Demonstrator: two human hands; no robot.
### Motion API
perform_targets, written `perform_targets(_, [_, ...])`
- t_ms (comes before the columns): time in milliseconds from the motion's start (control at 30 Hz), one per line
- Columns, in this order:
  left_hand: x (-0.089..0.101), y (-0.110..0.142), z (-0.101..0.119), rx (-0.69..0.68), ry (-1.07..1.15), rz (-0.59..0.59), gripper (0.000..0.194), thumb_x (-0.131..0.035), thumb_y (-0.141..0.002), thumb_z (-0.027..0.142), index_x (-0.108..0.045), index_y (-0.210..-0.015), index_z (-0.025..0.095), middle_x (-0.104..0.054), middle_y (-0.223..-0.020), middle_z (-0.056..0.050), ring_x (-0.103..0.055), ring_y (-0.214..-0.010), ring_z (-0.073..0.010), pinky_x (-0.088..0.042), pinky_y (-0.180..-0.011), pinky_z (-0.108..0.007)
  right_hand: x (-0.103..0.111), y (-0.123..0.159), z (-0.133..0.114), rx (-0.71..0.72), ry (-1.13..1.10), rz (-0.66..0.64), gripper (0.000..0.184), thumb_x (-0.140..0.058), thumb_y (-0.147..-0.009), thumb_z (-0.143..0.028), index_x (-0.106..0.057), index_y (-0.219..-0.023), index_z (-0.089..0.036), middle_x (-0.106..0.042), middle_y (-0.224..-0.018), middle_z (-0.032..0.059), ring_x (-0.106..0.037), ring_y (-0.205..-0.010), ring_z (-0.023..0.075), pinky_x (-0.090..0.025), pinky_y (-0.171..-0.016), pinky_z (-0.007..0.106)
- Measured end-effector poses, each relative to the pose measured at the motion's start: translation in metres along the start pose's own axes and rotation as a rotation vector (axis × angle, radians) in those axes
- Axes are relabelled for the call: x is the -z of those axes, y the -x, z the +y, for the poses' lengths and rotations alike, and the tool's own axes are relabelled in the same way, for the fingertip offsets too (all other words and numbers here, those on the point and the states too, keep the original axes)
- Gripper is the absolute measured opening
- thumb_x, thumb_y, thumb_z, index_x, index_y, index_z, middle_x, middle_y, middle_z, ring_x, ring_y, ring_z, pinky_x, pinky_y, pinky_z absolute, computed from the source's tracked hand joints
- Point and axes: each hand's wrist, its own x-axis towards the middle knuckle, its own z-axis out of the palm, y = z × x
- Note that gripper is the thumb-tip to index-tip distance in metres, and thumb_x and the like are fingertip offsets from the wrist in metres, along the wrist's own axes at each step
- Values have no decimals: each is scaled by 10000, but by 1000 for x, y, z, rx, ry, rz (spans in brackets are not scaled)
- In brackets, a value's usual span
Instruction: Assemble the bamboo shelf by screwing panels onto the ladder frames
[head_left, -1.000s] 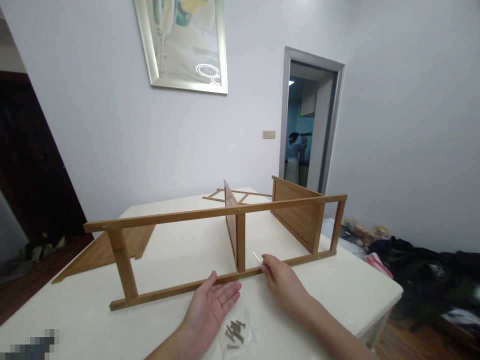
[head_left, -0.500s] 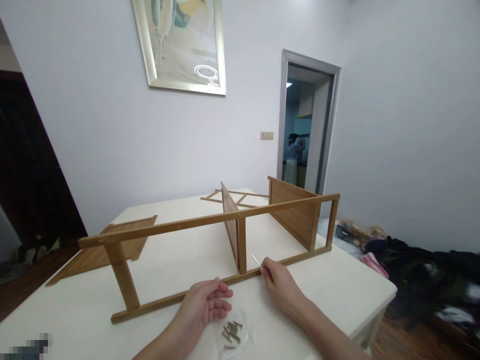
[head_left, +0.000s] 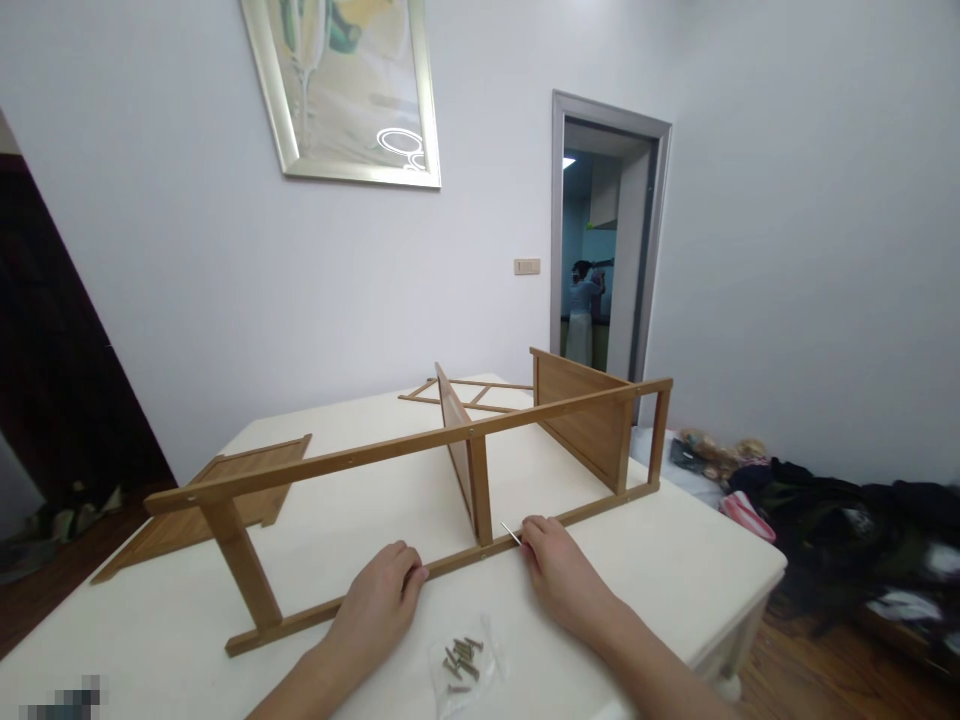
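Note:
A wooden shelf frame (head_left: 352,456) stands on its side on the white table (head_left: 585,620), with two slatted panels, a middle one (head_left: 456,425) and a right one (head_left: 581,415), joined to it. My left hand (head_left: 386,595) is closed over the frame's lower rail, left of the middle upright. In my right hand (head_left: 551,560), beside the same rail to the right of that upright, is a thin metal rod, perhaps a hex key (head_left: 511,533). Between my forearms lies a clear plastic bag (head_left: 487,665) with several screws (head_left: 461,660).
A loose wooden panel (head_left: 187,510) lies at the table's left. Behind the frame is a thin wooden lattice frame (head_left: 480,394). Dark clothes (head_left: 847,560) are heaped right of the table. A person (head_left: 581,310) stands beyond the doorway.
My left hand has turned from palm-up, fingers loosely curled, to gripping the lower rail. My right hand stays near the rail with the rod. The view has shifted slightly.

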Motion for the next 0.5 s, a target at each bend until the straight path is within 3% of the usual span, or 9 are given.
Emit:
perform_targets(233, [-7, 1, 0, -71, 20, 42, 272, -358, -940, 302, -596, -864, 196, -606, -876, -64, -573, -836, -205, -439, -786, -340, 1, 0, 0, -10, -8, -4, 220, -358, -894, -101, -532, -785, -178, -577, -947, 95, -511, -896, 213, -396, -818, 322])
perform_targets(500, [-12, 1, 0, -56, 27, 35, 293, -335, -958, 316, -594, -887, 197, -589, -893, -66, -566, -853, -207, -441, -803, -359, -2, -1, 4, -9, -42, 14, 251, -359, -890, -85, -592, -854, -171, -615, -1030, 105, -528, -950, 227, -403, -865, 352])
